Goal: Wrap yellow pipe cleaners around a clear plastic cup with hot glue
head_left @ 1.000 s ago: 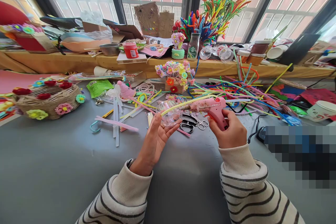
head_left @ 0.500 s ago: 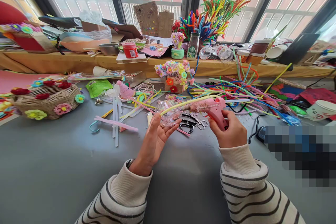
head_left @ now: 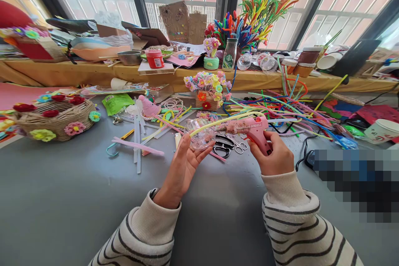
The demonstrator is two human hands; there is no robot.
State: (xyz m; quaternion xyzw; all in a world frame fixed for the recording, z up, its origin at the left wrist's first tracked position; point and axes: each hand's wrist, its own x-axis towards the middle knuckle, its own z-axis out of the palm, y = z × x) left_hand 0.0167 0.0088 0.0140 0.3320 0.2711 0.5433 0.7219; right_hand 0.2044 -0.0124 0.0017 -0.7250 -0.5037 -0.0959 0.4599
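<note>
My left hand is closed round a clear plastic container, palm turned up. A fuzzy yellow pipe cleaner is pinched at its near end by the thumb of that hand, against the container. It arcs to the right, passing over the glue gun's barrel. My right hand grips a pink glue gun by its handle, forefinger near the trigger. The nozzle points left at the container; whether it touches is hidden. Behind the gun sticks out a translucent glue stick.
Black-handled scissors and small silver scissors lie beyond my hands. Several glue sticks and a pink pipe cleaner are on the left, near a flowered twine basket. Loose pipe cleaners crowd the back right.
My right hand and the glue gun have shifted very slightly to the right. My left hand and the container stay in place.
</note>
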